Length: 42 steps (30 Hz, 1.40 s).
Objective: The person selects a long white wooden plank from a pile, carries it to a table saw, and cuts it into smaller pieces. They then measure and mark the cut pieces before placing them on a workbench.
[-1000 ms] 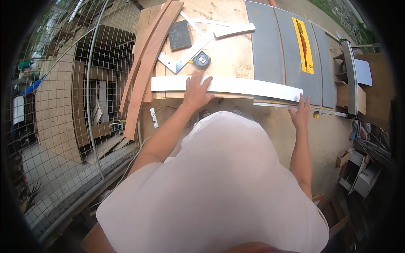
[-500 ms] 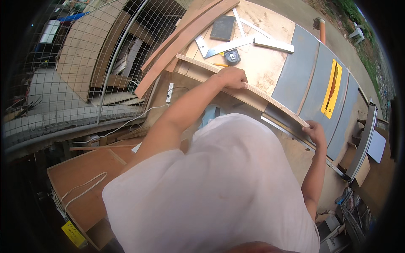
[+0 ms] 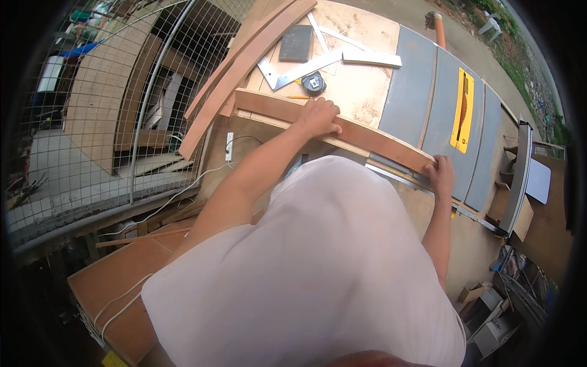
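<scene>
A long reddish-brown wooden board (image 3: 382,144) lies along the near edge of the worktable, its broad face showing. My left hand (image 3: 320,117) is closed over its upper edge near the middle. At the board's right end, my right hand (image 3: 441,173) grips it with bent fingers. Just beyond my left hand are a dark tape measure (image 3: 313,84) and a yellow pencil (image 3: 299,97). Metal squares (image 3: 309,69) lie past them on the plywood top, with a flat silver bar (image 3: 372,59) and a dark rectangular block (image 3: 295,43).
To the right is a grey table saw top (image 3: 408,79) with a yellow insert (image 3: 461,122) and a toothed blade in its slot. Long wood strips (image 3: 244,76) rest at the left, beside a wire mesh fence (image 3: 147,110). A white power strip (image 3: 229,147) hangs below the table.
Both hands have tilted the board, so its broad face shows where its narrow edge showed before. My view has shifted, and the bench appears farther left.
</scene>
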### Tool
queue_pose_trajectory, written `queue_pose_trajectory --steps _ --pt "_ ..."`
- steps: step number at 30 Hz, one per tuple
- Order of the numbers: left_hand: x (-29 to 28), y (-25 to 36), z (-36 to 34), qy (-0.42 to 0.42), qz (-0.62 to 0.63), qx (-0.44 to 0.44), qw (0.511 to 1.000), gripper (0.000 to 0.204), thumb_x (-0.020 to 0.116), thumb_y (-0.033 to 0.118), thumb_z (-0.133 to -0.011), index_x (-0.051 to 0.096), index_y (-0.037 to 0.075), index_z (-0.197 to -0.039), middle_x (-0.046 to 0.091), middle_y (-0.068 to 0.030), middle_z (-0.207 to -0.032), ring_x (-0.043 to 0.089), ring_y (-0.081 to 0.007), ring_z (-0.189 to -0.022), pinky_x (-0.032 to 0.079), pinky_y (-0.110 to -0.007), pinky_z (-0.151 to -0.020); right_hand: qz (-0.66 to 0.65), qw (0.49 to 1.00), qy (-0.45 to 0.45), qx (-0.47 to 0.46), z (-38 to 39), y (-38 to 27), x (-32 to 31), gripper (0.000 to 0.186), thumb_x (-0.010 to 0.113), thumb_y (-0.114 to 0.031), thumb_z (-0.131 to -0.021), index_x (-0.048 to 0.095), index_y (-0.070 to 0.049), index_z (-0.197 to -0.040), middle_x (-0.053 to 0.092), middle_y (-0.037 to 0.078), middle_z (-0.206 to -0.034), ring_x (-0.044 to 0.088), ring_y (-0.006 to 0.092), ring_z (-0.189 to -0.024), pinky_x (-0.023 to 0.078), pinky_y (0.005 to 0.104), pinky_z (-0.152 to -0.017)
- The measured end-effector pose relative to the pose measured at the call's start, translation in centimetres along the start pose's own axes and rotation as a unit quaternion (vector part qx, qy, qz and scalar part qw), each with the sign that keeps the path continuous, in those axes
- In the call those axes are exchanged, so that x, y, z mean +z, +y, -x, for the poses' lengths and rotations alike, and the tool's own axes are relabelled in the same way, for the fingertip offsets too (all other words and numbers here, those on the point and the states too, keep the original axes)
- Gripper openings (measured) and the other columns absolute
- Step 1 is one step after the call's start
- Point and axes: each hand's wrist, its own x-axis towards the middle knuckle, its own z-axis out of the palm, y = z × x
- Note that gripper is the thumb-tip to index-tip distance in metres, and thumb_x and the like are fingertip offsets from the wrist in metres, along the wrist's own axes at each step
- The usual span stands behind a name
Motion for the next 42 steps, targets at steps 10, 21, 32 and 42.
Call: queue_pose_trajectory --steps 10,21,32,42 --pt "0.8 0.7 1.2 0.106 -0.010 0.064 0.992 0.027 0.077 0.016 -0.068 0.060 0.011 -0.088 0.056 -0.0084 -0.091 0.057 -0.0278 -0.088 0.044 -0.042 -0.078 0.044 0.993 0.106 -0.023 2.8 -1.7 0.5 0.041 0.081 -0.008 -0.064 0.056 -0.008 -0.096 0.060 0.012 -0.109 0.056 0.0344 -0.105 0.045 0.0440 -0.086" --pt "0.1 0.1 2.3 -0.018 -0.035 0.013 0.999 0.061 0.088 0.030 -0.063 0.060 0.013 -0.115 0.060 -0.0056 -0.123 0.056 -0.0283 -0.115 0.042 -0.042 -0.095 -0.043 0.996 0.023 0.076 4.0 -1.0 0.1 0.054 0.082 -0.009 -0.068 0.060 -0.010 -0.117 0.057 0.013 -0.127 0.049 0.0371 -0.123 0.043 0.0461 -0.101" --pt "-3.6 -1.3 -1.7 -0.178 0.041 -0.011 0.983 0.039 0.070 0.036 -0.080 0.072 0.007 -0.106 0.070 -0.0134 -0.106 0.065 -0.0337 -0.100 0.050 -0.044 -0.088 -0.072 0.989 0.126 0.027 2.8 0.4 0.2 0.037 0.079 -0.016 -0.072 0.069 -0.013 -0.107 0.064 0.013 -0.113 0.062 0.0331 -0.103 0.050 0.0440 -0.088" --pt "-3.7 -1.2 -2.5 -0.126 -0.046 0.058 0.989 0.034 0.070 0.037 -0.082 0.068 0.007 -0.098 0.069 -0.0118 -0.096 0.064 -0.0325 -0.096 0.050 -0.045 -0.083 -0.028 0.964 0.251 -0.089 1.0 -2.7 2.7 0.014 0.073 -0.010 -0.074 0.059 -0.009 -0.079 0.062 0.005 -0.084 0.058 0.0292 -0.084 0.043 0.0435 -0.070"
